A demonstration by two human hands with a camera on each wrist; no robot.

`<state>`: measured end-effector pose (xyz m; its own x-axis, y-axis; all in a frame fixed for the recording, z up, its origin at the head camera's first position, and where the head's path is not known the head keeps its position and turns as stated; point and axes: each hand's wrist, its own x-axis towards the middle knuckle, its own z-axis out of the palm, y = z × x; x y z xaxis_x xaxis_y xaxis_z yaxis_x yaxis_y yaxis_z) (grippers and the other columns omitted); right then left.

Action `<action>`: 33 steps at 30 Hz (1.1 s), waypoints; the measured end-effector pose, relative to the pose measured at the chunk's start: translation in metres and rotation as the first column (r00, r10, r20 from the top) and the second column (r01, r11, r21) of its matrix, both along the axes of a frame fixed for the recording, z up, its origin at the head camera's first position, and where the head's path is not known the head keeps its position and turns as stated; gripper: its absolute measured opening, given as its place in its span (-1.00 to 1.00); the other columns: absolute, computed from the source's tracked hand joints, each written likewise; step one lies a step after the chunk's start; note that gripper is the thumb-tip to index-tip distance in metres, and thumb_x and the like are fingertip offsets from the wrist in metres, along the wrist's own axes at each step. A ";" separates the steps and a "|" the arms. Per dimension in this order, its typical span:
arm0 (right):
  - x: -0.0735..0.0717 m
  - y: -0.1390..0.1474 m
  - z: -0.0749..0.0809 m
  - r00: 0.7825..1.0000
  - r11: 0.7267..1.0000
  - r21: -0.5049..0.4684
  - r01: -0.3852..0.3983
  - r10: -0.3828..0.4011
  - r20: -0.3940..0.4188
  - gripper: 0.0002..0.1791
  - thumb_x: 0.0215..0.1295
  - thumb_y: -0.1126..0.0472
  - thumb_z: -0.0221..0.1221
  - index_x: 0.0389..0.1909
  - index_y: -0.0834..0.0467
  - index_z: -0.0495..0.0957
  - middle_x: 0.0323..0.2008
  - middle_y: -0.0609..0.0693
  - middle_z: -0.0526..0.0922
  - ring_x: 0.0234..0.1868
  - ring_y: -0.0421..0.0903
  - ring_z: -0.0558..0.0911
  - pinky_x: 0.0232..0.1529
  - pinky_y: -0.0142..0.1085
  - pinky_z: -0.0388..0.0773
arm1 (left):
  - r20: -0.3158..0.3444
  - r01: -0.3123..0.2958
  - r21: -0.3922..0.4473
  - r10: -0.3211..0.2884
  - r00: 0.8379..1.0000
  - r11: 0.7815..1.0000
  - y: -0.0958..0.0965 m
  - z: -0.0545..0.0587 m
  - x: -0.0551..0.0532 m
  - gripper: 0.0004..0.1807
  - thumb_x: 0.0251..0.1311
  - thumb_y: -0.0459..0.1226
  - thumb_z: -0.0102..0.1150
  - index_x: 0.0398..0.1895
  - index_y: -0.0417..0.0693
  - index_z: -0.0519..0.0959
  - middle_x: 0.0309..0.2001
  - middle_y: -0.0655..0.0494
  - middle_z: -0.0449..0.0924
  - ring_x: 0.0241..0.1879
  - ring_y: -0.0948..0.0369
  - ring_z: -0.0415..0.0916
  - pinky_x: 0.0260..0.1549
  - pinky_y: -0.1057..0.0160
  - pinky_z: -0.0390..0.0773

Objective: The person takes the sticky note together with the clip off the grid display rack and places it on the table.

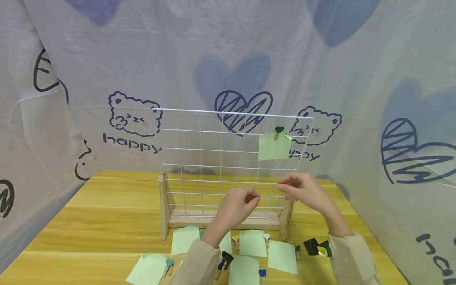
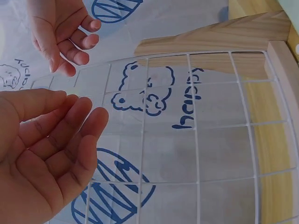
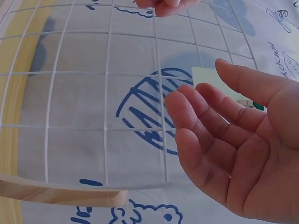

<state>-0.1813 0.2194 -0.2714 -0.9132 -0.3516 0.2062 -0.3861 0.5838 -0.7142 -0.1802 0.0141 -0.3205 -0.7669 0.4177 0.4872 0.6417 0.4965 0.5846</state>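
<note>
Both hands are raised in front of a white wire grid panel (image 1: 211,150) that stands upright on a wooden base. My left hand (image 1: 235,208) has loosely bent fingers, with the thumb tip close to the index fingertip and nothing visible between them. To its right, my right hand (image 1: 303,190) also holds nothing, its fingers relaxed and slightly bent, thumb apart from them in the right wrist view. Above the right hand, a green paper note (image 1: 273,148) hangs near the panel's upper right, held by a clothespin with a dark green heart (image 1: 279,130).
On the yellow wooden table (image 1: 107,221) lie several green notes (image 1: 253,242), with heart-topped clothespins beside them, such as a teal one (image 1: 169,263) and a blue one (image 1: 262,273). The left forearm covers some. A printed cloth (image 1: 171,59) hangs behind and at both sides.
</note>
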 end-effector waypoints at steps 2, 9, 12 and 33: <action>0.000 -0.001 0.004 1.000 1.000 -0.007 -0.003 0.003 -0.006 -0.74 0.21 0.20 0.11 -0.24 0.36 0.49 -0.42 0.06 0.58 -0.49 -0.01 0.54 -0.51 -0.30 0.50 | -0.015 -0.011 -0.005 0.011 1.000 1.000 0.001 0.005 -0.002 -0.89 0.17 -0.33 0.07 -0.40 -0.15 0.60 -0.50 0.16 0.56 -0.53 0.34 0.40 -0.50 0.44 0.41; -0.002 -0.004 0.017 0.999 0.999 -0.038 -0.021 0.020 -0.029 -0.75 0.21 0.25 0.10 -0.24 0.40 0.48 -0.42 0.08 0.57 -0.51 -0.04 0.54 -0.55 -0.33 0.49 | -0.066 -0.026 0.008 0.026 0.997 1.000 0.006 0.020 -0.008 -0.89 0.15 -0.34 0.07 -0.41 -0.18 0.60 -0.50 0.13 0.56 -0.53 0.30 0.40 -0.51 0.45 0.41; -0.002 -0.005 0.022 0.998 0.998 -0.053 -0.015 0.012 -0.054 -0.78 0.21 0.26 0.11 -0.26 0.38 0.49 -0.45 0.05 0.57 -0.52 -0.08 0.53 -0.57 -0.34 0.48 | -0.081 -0.036 0.017 0.038 0.996 0.999 0.007 0.025 -0.010 -0.89 0.14 -0.35 0.08 -0.43 -0.17 0.60 -0.49 0.11 0.57 -0.52 0.29 0.42 -0.49 0.45 0.43; -0.009 -0.010 0.050 0.907 0.976 -0.184 0.120 -0.183 -0.379 -0.84 0.17 0.29 0.14 -0.33 0.35 0.52 -0.47 0.12 0.57 -0.58 -0.20 0.52 -0.61 -0.39 0.48 | -0.181 -0.077 0.234 0.121 0.976 0.969 0.018 0.057 -0.023 -0.92 0.07 -0.43 0.11 -0.44 -0.28 0.59 -0.42 -0.04 0.58 -0.45 0.18 0.51 -0.51 0.46 0.47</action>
